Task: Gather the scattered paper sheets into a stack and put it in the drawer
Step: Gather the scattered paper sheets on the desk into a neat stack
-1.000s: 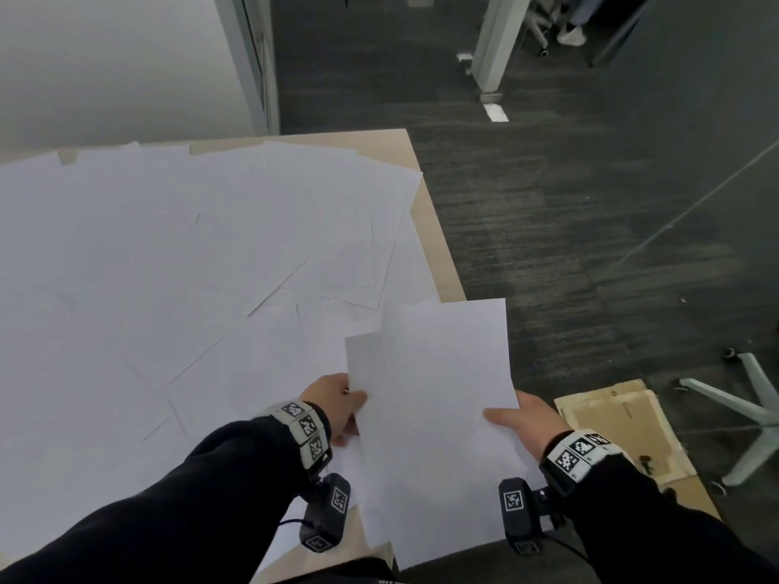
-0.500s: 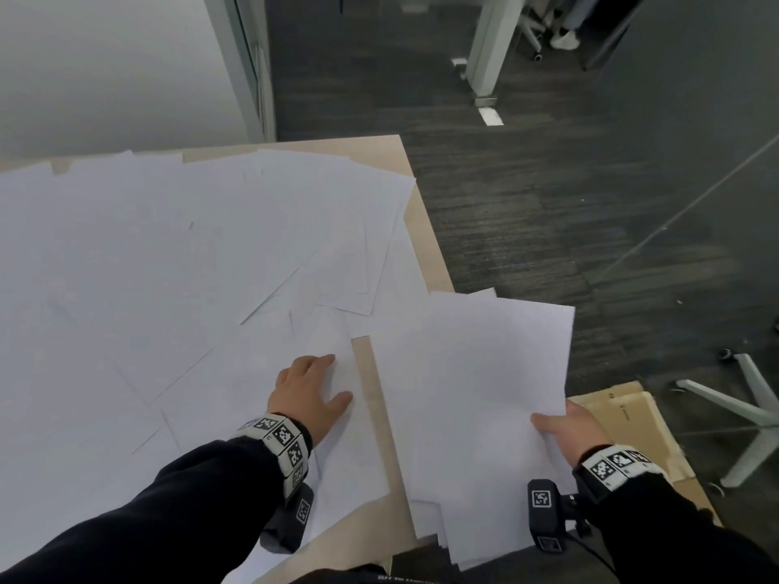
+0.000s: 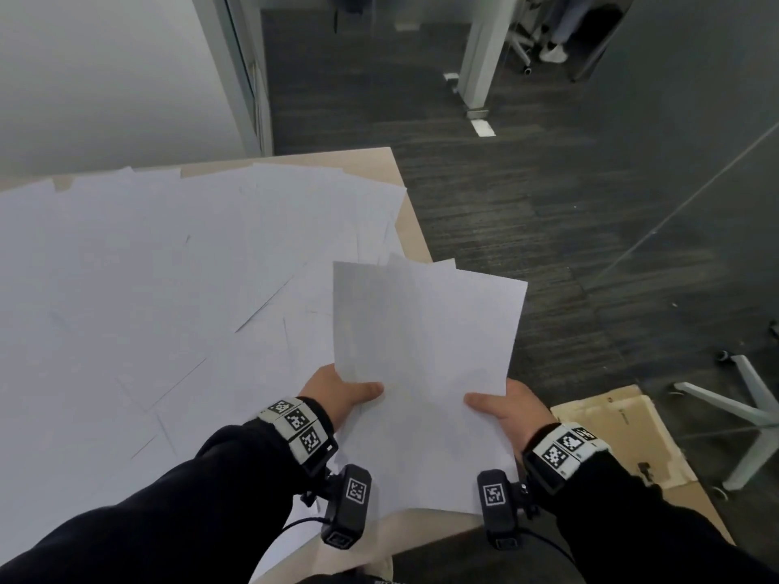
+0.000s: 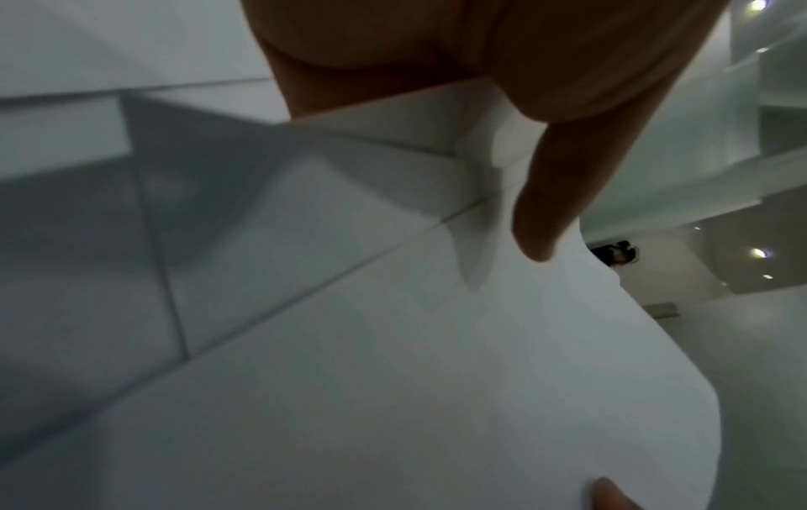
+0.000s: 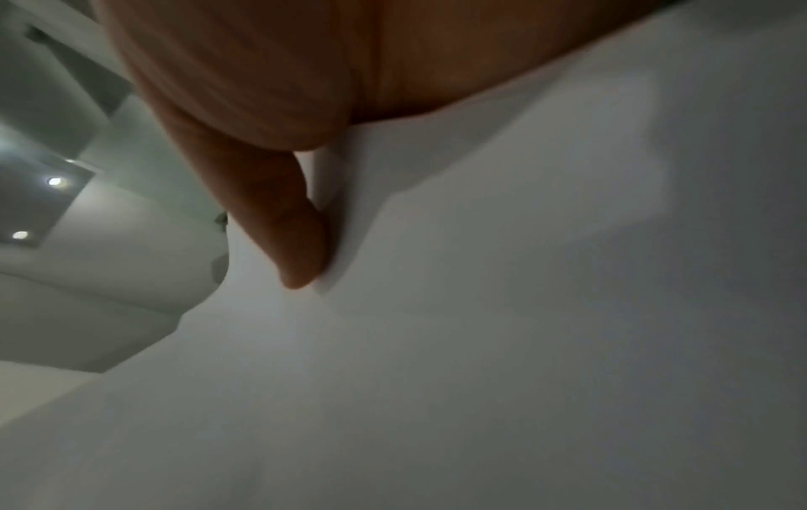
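— What's the desk (image 3: 411, 212) carrying?

— I see white loose sheets (image 3: 168, 288) overlapping at odd angles, covering it ahead and to the left of my left hand (image 3: 337, 394). Bare wood shows only along the far edge and the right edge.

— And the floor (image 3: 548, 229)?

— Right of my right hand (image 3: 512, 408), a flattened cardboard piece (image 3: 619, 440) lies on it.

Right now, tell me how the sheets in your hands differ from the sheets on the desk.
The held sheets are lifted and gripped by the left hand and right hand; the desk sheets lie flat, untouched. The held ones overlap in a rough bundle; the desk ones are spread wide. Both are plain white paper.
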{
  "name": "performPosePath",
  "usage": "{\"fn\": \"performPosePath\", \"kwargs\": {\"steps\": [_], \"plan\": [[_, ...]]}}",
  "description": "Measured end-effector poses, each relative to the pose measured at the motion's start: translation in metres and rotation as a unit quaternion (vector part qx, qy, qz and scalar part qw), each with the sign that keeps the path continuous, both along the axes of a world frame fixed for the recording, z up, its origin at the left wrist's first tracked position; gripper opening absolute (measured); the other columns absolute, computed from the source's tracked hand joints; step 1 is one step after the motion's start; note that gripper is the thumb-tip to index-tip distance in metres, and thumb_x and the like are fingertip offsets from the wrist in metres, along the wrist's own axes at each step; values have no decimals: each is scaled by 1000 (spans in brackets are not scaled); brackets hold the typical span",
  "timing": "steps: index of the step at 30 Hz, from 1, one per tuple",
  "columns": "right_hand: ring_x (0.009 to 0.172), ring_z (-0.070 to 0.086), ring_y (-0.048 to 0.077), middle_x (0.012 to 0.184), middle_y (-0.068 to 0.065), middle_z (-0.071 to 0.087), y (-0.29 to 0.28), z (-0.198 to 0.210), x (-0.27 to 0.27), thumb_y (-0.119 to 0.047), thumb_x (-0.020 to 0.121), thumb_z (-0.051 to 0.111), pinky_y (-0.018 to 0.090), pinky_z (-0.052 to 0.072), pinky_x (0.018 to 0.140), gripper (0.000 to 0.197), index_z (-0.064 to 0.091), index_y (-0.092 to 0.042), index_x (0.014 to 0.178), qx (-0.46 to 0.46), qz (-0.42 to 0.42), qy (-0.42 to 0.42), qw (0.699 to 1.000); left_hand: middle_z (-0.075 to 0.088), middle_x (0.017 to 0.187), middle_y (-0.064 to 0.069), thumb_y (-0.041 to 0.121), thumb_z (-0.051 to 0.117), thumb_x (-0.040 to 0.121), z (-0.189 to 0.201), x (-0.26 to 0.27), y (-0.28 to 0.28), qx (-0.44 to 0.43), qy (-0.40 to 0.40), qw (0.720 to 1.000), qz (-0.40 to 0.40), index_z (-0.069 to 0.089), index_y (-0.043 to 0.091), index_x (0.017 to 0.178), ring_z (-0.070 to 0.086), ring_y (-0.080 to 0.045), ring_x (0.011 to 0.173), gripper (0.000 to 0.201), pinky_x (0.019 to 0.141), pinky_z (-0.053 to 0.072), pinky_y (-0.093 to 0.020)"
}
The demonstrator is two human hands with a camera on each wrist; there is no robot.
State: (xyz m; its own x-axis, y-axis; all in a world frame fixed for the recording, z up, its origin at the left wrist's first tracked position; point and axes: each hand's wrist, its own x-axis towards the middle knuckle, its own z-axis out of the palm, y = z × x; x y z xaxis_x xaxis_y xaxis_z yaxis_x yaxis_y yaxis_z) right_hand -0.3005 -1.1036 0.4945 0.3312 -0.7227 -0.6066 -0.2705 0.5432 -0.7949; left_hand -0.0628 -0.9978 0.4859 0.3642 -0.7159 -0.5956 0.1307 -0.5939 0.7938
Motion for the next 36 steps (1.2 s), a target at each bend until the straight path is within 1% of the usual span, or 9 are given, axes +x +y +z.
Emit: {"fn": "performPosePath", "kwargs": {"steps": [4, 5, 8, 10, 13, 18, 22, 30, 36], "plan": [[86, 72, 36, 90, 17, 75, 1, 26, 11, 2, 83, 68, 51, 54, 90, 12, 72, 1, 94, -68, -38, -27, 997, 77, 87, -6, 19, 84, 66, 39, 10, 1, -109, -24, 991, 71, 75, 10, 93, 74, -27, 85, 30, 82, 58, -38], [75, 73, 28, 78, 11, 76, 3, 39, 13, 0, 82, 70, 46, 58, 84, 2, 71, -1, 82, -82, -50, -48, 994, 77, 90, -9, 19, 82, 63, 50, 13, 2, -146, -7, 986, 75, 75, 9, 95, 74, -27, 86, 34, 82, 58, -39], [35, 51, -2, 39, -16, 51, 4, 61, 17, -14, 71, 82, 20, 49, 52, 37, 51, -14, 51, -173, -83, -45, 980, 76, 101, -12, 14, 81, 63, 69, 20, 7, -214, 31, 975, 41, 73, 7, 104, 73, -27, 95, 43, 86, 57, -37], [55, 66, 0, 57, -12, 68, 4, 61, 18, -7, 70, 83, 24, 54, 70, 16, 67, -7, 68, -171, -56, -55, 982, 76, 103, -10, 16, 85, 60, 68, 22, 10, -212, 29, 977, 17, 71, 7, 109, 72, -26, 99, 51, 88, 55, -35], [94, 71, 28, 94, 11, 75, 10, 55, 18, -1, 76, 77, 51, 55, 90, 20, 75, -10, 93, -111, -28, -56, 992, 77, 100, -5, 2, 83, 71, 60, 13, 12, -180, 16, 984, -8, 70, 7, 109, 73, -19, 95, 41, 80, 54, -27], [85, 71, 21, 88, 7, 74, 15, 54, 13, 7, 79, 70, 36, 58, 74, 29, 75, -22, 82, -154, -3, -50, 987, 76, 104, -5, 11, 81, 65, 51, -6, 11, -190, 1, 982, -11, 72, 17, 105, 71, -19, 99, 41, 87, 56, -31], [68, 66, 10, 70, -2, 71, 8, 45, 6, 20, 77, 60, 19, 53, 63, 31, 70, -9, 80, -183, 17, -12, 983, 77, 101, -5, 14, 78, 61, 37, -4, 16, -157, 8, 987, -14, 71, 12, 106, 72, -21, 96, 45, 83, 56, -31], [64, 62, 3, 74, -6, 69, 3, 35, 3, 10, 78, 54, 13, 48, 58, 31, 65, -17, 88, -208, 17, 77, 975, 77, 92, 6, 24, 74, 78, 30, -21, 14, -96, -11, 995, -31, 71, 26, 95, 73, -15, 88, 17, 87, 55, -33], [91, 66, 25, 96, 5, 71, 1, -7, -30, 5, 76, 56, 32, 52, 79, 38, 64, -14, 107, -156, 69, 211, 962, 65, 100, 17, 37, 66, 87, 3, -5, 37, 26, -239, 949, -206, 61, 35, 94, 61, -4, 94, 9, 91, 48, -25]]}}
